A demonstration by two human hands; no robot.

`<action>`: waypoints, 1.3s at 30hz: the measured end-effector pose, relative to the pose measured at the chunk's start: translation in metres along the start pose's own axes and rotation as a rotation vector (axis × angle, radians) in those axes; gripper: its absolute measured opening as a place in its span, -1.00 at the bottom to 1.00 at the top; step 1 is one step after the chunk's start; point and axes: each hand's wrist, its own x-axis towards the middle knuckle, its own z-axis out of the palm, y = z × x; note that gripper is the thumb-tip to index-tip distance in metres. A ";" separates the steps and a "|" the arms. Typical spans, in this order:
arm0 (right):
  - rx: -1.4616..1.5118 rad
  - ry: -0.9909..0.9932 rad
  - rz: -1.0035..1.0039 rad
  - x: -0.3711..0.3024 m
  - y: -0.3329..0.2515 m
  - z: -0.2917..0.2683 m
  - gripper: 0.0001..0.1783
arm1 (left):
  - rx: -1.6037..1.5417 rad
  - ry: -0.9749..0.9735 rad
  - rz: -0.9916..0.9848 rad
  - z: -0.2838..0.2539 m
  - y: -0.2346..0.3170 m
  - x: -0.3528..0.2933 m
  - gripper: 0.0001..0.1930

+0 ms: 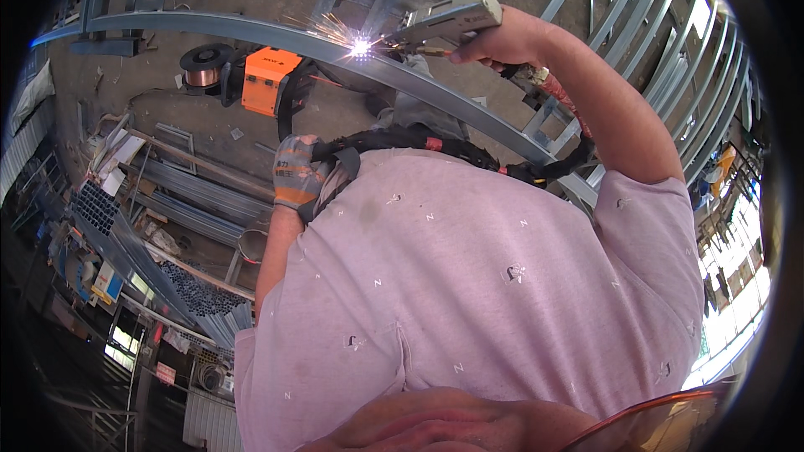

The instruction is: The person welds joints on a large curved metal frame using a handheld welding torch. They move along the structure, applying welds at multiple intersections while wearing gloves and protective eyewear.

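My right hand (511, 38), bare, is closed round the handle of a grey-beige welding gun (448, 18). The gun's tip points left at a steel beam (419, 79), where a bright white arc (360, 48) throws orange sparks up and to the left. In a grey and orange work glove, my left hand (295, 172) is closed on a black cable (331, 149) close to my waist. That cable bundle runs across my front toward the right. Just beyond the left hand, an orange box (270, 82) with black straps or cables stands near a spool of copper-coloured wire (203, 75).
Long steel profiles form a frame across the far side, with more lengths (670, 33) spread at the right. Stacked square tubes (197, 289) and a rack of metal bars (188, 209) lie to the left. A reddish wrapped hose (565, 99) hangs below my right forearm.
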 end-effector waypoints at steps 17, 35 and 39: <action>-0.003 0.001 0.039 -0.008 0.004 -0.003 -0.65 | 0.008 -0.011 -0.035 -0.003 0.007 0.002 -0.52; 0.064 -0.012 0.062 -0.015 0.007 -0.007 -0.74 | 0.000 -0.001 -0.046 -0.009 0.004 0.008 -0.57; 0.074 0.029 0.078 -0.027 0.007 -0.018 -0.70 | 0.040 0.045 0.031 -0.007 -0.010 0.001 -0.51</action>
